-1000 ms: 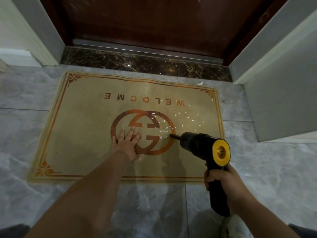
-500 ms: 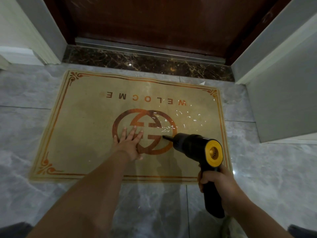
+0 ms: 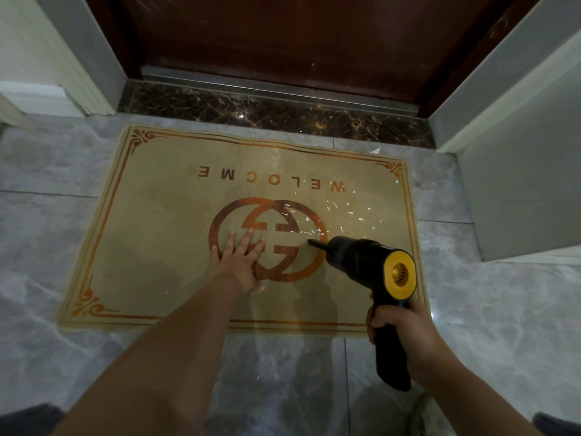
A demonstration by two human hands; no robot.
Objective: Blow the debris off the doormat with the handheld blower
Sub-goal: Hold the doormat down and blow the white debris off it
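A tan doormat [image 3: 151,234] with an orange border, upside-down "WELCOME" lettering and a round interlocked logo lies on the grey tile floor before a door. Small white paper scraps [image 3: 345,212] are scattered over its right half. My left hand [image 3: 240,262] lies flat on the mat, fingers spread over the logo's left side. My right hand [image 3: 405,332] grips the handle of a black handheld blower [image 3: 361,256] with a yellow rear cap. Its thin nozzle points left and away, tip just above the logo's right edge, close to the nearest scraps.
A dark brown door [image 3: 283,42] with a metal threshold strip and dark marble sill [image 3: 270,111] stands beyond the mat. Grey door frames and white walls flank both sides. One white scrap [image 3: 375,150] lies on the tile past the mat's far right corner.
The blower has shifted left and slightly away over the mat. The scraps have spread further toward the mat's right and far edge. My left hand stays pressed flat.
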